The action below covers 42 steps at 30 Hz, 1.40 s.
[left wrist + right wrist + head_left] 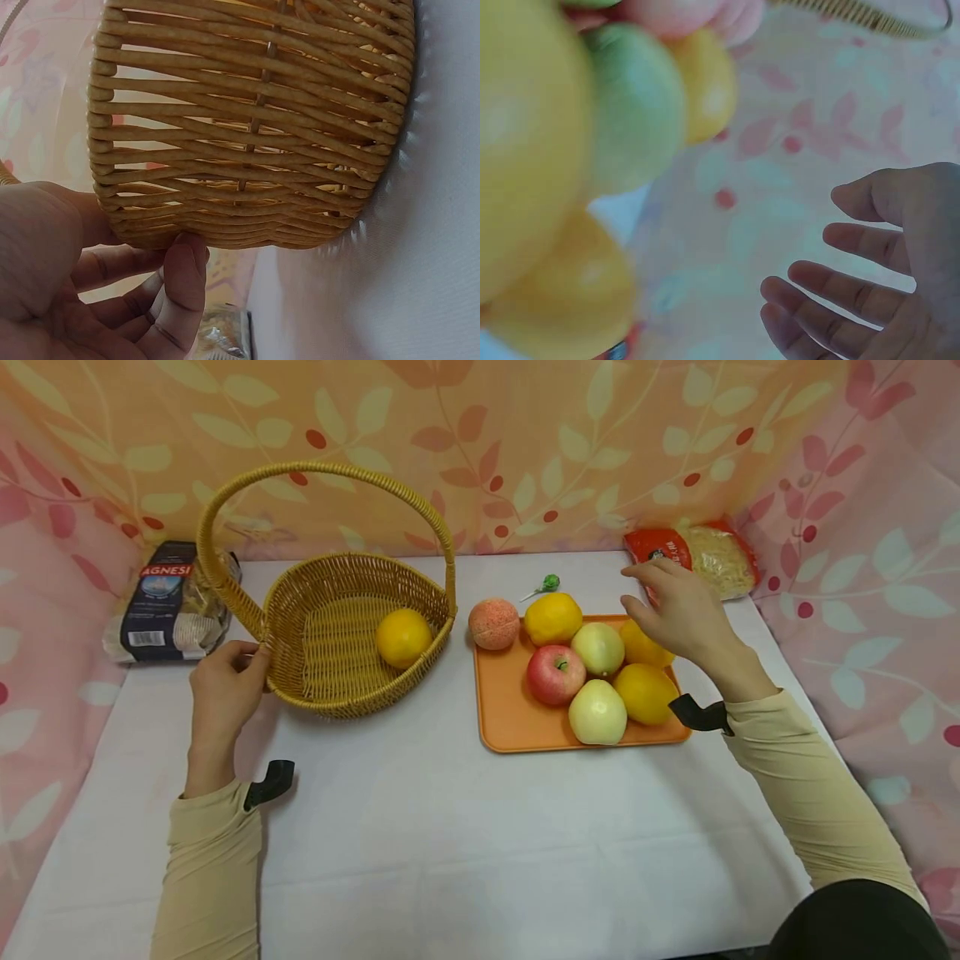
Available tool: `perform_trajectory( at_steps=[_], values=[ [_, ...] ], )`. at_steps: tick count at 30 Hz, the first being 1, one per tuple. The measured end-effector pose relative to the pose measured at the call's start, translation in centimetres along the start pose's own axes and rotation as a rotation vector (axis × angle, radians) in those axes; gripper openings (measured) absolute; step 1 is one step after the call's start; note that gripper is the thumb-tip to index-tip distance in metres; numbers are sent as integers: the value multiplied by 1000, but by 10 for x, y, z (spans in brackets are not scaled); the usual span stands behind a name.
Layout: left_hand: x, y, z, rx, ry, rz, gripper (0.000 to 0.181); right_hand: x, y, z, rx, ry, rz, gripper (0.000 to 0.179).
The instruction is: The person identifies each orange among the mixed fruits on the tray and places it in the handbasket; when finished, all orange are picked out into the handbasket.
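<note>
My left hand point(228, 687) pinches the left rim of a wicker basket point(360, 706) between thumb and fingers, as the left wrist view also shows. An orange-yellow round fruit point(403, 638) lies inside the basket on its right side. My right hand point(686, 614) hovers above the right end of an orange tray point(517, 733), fingers spread and holding nothing. On the tray sit a red apple point(556, 675), pale green round fruits point(597, 712), a yellow lemon-like fruit point(553, 618), and orange-yellow fruits point(646, 694), one partly hidden by my hand. A rough pinkish-orange ball point(494, 624) rests at the tray's back-left corner.
A dark-labelled pasta pack point(168, 602) stands left of the basket, near my left hand. Behind the tray lie a red pasta bag point(716, 556) and a small green sprig point(550, 583). The basket's tall handle point(322, 468) arches over it. Patterned cloth walls the table's back and sides.
</note>
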<state>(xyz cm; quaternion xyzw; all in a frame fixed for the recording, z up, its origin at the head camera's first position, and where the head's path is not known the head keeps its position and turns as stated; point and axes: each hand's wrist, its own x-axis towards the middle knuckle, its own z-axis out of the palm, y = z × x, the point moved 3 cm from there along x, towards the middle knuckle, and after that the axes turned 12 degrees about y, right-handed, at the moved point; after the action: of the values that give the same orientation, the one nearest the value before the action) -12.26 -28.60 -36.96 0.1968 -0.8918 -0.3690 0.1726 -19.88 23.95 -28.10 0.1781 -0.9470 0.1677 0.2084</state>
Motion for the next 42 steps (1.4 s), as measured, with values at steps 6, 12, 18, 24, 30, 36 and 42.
perform_trajectory(
  at_steps=[6, 12, 18, 24, 30, 36, 42],
  values=[
    [0, -1, 1, -5, -4, -4, 43, -13, 39, 7, -30, -107, 130, 48],
    [1, -2, 1, -6, -12, -10, 44, -24, 66, 15, -32, -275, 267, 66],
    [0, -3, 1, 1, -12, -13, 44, -31, 76, 28, -18, -433, 328, 82],
    [0, -2, 2, -11, 7, 2, 41, -33, 78, 40, -2, -498, 306, 79],
    [0, 0, 2, 0, 27, 0, 39, -34, 77, 43, 1, -513, 301, 76],
    [1, 1, 1, -6, 24, 3, 39, -33, 77, 43, -12, -547, 331, 80],
    [1, 0, 0, 2, 25, 3, 39, -32, 77, 44, -17, -554, 330, 78]
  ],
)
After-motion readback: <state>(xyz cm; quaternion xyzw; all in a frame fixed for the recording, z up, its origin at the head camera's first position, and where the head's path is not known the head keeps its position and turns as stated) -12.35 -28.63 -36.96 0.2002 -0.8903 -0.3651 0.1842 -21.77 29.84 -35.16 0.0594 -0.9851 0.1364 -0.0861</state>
